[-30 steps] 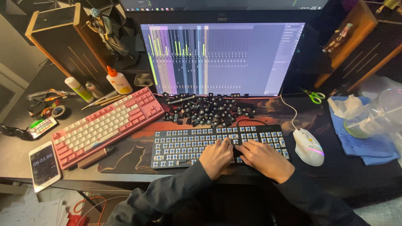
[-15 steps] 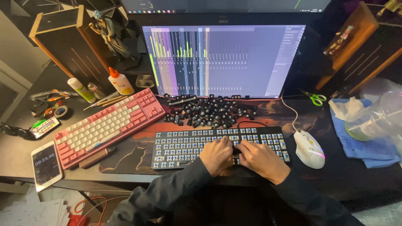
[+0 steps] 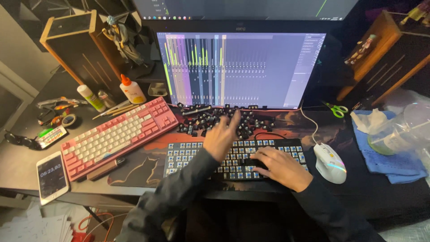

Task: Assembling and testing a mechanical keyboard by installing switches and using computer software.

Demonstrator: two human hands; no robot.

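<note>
Left hand (image 3: 222, 134) open, fingers spread, reaching far toward keycaps (image 3: 224, 120). Right hand (image 3: 278, 166) flat on keyboard (image 3: 188, 157), holding nothing. Pinch one cap; steady board.

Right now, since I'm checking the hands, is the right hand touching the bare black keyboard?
Touching. The head view shows the right hand resting flat on the black keyboard, its fingertips down among the switches.
</note>
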